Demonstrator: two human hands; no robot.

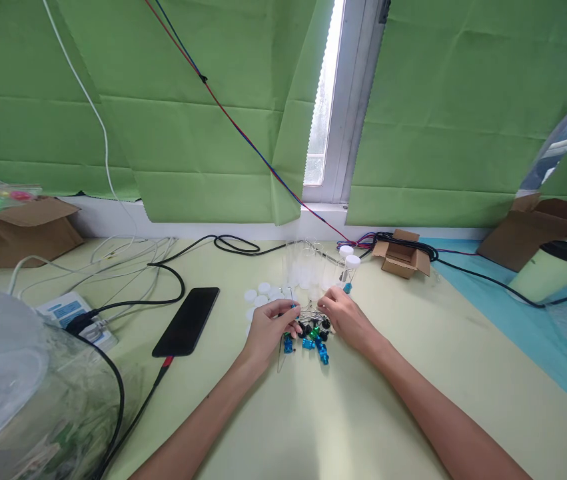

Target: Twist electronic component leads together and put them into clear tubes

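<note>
My left hand (269, 328) pinches a small blue part with a thin metal rod (292, 295) standing up from it. Just right of the pile, my right hand (346, 315) has its fingertips pressed together; what they hold, if anything, is too small to make out. Between the hands lies a pile of small black parts (325, 324), a green part (315, 332) and thin metal rods. Blue parts (322, 353) lie at its near side. Behind the hands stand clear tubes (308, 263), and white round caps (264, 288) are spread to the left.
A black phone (186, 322) with a cable lies left of my hands. A small open cardboard box (399, 259) and capped tubes (352, 262) stand at the back right. Black cables (236, 247) run along the back. A large clear container (3, 373) fills the near left.
</note>
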